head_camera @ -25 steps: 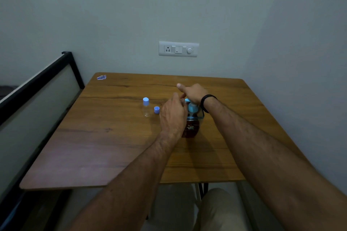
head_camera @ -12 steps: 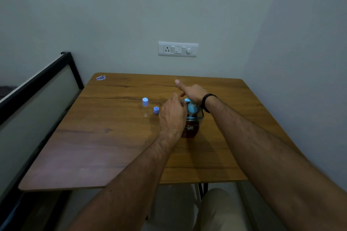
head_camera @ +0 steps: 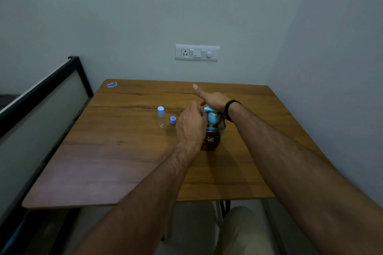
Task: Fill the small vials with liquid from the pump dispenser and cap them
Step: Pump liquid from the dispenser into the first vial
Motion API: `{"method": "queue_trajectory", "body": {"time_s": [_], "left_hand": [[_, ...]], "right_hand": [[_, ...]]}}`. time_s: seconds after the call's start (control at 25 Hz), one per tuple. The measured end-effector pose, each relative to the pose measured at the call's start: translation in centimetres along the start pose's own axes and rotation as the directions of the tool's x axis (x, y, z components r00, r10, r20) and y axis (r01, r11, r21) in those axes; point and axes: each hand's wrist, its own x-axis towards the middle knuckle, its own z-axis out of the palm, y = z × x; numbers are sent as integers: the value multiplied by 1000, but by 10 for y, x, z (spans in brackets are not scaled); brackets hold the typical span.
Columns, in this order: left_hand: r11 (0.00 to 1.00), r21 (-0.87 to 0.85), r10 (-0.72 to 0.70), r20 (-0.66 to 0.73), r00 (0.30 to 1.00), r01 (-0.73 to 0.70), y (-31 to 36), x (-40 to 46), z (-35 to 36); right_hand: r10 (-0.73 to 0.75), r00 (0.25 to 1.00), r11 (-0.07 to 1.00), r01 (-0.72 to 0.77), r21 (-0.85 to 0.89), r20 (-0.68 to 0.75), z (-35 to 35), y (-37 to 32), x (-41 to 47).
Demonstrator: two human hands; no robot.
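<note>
Vials are what I care about: one clear vial (head_camera: 161, 118) with a blue cap stands upright on the wooden table (head_camera: 116, 151), left of my hands. A loose blue cap (head_camera: 173, 120) lies just beside it. My left hand (head_camera: 191, 127) is curled, and its fingertips pinch something small by the pump spout; I cannot tell if it is a vial. My right hand (head_camera: 212, 99) presses flat on the blue pump top of the dispenser (head_camera: 212, 130), fingers straight, one finger pointing forward. A switch plate (head_camera: 196, 53) is on the wall.
</note>
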Motion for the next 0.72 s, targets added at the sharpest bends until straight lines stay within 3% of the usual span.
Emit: {"method": "queue_trajectory", "body": {"time_s": [0.24, 0.44, 0.64, 0.72], "left_hand": [[1000, 4, 13, -11, 1000, -13, 0, -1, -1], [1000, -12, 8, -4, 1000, -8, 1, -1, -1], [1000, -8, 18, -11, 1000, -18, 1, -2, -1], [1000, -10, 17, -15, 1000, -17, 2, -2, -2]], "right_hand": [[-94, 983, 995, 90, -33, -159, 10, 5, 8], [3, 1000, 1000, -4, 23, 29, -2, -1, -7], [-103, 988, 994, 99, -39, -119, 7, 3, 3], [-80, 994, 996, 77, -46, -70, 4, 1, 0]]}}
